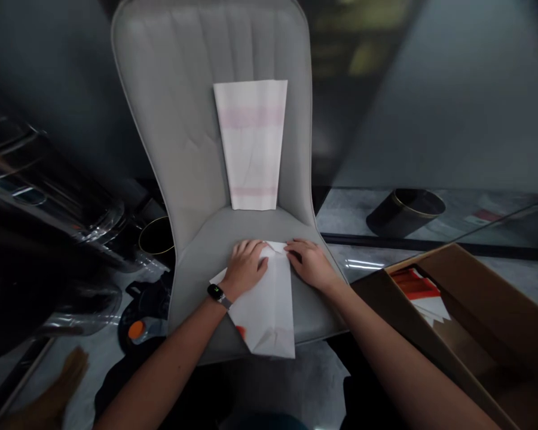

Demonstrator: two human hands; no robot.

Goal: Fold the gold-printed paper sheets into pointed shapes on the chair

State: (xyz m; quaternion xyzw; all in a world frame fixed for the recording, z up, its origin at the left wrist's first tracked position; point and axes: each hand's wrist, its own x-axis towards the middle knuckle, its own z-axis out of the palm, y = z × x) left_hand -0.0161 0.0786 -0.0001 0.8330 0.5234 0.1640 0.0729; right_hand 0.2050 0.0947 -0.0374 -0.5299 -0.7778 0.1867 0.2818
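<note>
A white paper bag (273,304) lies on the seat of a grey chair (197,251), its folded end towards me and a small orange-red mark near its lower left. My left hand (246,269), with a watch at the wrist, rests on the bag's upper left part, palm down. At the far right corner, my right hand (311,263) has its curled fingertips on the bag's edge; whether they pinch the paper is hard to tell. Another white bag with pink bands (253,143) stands against the backrest.
An open cardboard box (488,298) with red and white paper items is at the right. Behind it is a dark bin (403,212). Plastic-wrapped dark objects (63,191) and an orange-capped bottle (137,330) are on the left.
</note>
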